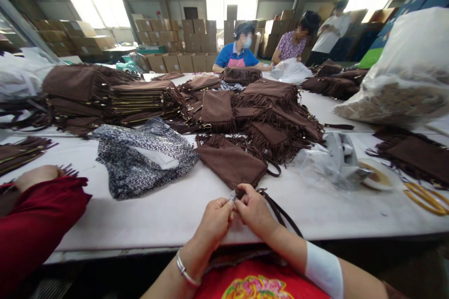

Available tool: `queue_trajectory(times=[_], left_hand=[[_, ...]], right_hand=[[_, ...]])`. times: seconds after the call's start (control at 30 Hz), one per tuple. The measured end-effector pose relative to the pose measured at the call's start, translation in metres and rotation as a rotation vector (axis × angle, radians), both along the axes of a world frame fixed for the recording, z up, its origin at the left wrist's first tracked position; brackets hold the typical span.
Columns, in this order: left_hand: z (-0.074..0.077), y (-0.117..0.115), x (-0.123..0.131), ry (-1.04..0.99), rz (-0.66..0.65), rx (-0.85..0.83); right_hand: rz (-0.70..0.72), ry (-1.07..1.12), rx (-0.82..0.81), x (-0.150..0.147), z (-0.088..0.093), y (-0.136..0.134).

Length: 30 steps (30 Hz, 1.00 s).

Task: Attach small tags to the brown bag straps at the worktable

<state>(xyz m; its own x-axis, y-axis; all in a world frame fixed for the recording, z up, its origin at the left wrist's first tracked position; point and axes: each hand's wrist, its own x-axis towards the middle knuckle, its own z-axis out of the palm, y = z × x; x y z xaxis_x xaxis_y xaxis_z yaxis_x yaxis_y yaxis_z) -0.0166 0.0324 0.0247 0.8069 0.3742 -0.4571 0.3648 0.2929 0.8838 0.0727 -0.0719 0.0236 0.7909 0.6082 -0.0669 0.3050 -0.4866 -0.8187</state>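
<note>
Touching the right grip [256, 212] lies a brown pouch [233, 161].

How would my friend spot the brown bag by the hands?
On the long white table, find the shiny black-and-white wrapping. Right of it, one brown bag lies beyond the left hand and right hand. Unlike the bags heaped behind it, its near corner reaches the hands.

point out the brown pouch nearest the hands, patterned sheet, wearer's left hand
Brown pouch [231, 161], head view: flat middle.
Patterned sheet [140, 178], head view: lower middle.
Left hand [214, 219], head view: back of hand.
</note>
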Motion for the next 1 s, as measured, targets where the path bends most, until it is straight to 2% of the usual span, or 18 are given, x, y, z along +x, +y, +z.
queue_trajectory(times=[0.07, 0.17, 0.27, 0.4, 0.57, 0.67, 0.77, 0.9, 1.0], left_hand=[[0.001, 0.002, -0.002, -0.018, -0.028, 0.176], [-0.001, 0.005, -0.008, -0.046, -0.112, 0.650], [-0.009, 0.003, -0.017, -0.007, -0.193, 1.100], [-0.019, -0.001, -0.026, 0.109, -0.308, 1.418], [-0.022, -0.002, -0.031, 0.131, -0.316, 1.580], [-0.024, -0.002, -0.032, 0.133, -0.328, 1.614], [-0.026, -0.001, -0.032, 0.131, -0.334, 1.640], [-0.029, 0.000, -0.032, 0.113, -0.317, 1.663], [-0.031, 0.000, -0.033, 0.105, -0.291, 1.665]], right_hand=[[0.028, -0.143, -0.107, 0.003, 0.002, 0.000], [0.162, -0.253, -0.208, 0.011, 0.008, -0.005], [0.294, -0.282, -0.133, 0.025, 0.021, -0.008], [0.553, -0.430, -0.013, 0.043, 0.044, 0.003], [0.889, -0.551, -0.168, 0.054, 0.053, 0.034], [0.994, -0.536, -0.287, 0.058, 0.055, 0.051], [0.978, -0.440, -0.390, 0.057, 0.060, 0.066], [0.877, -0.385, -0.409, 0.048, 0.064, 0.080], [0.861, -0.389, -0.434, 0.043, 0.063, 0.086]])
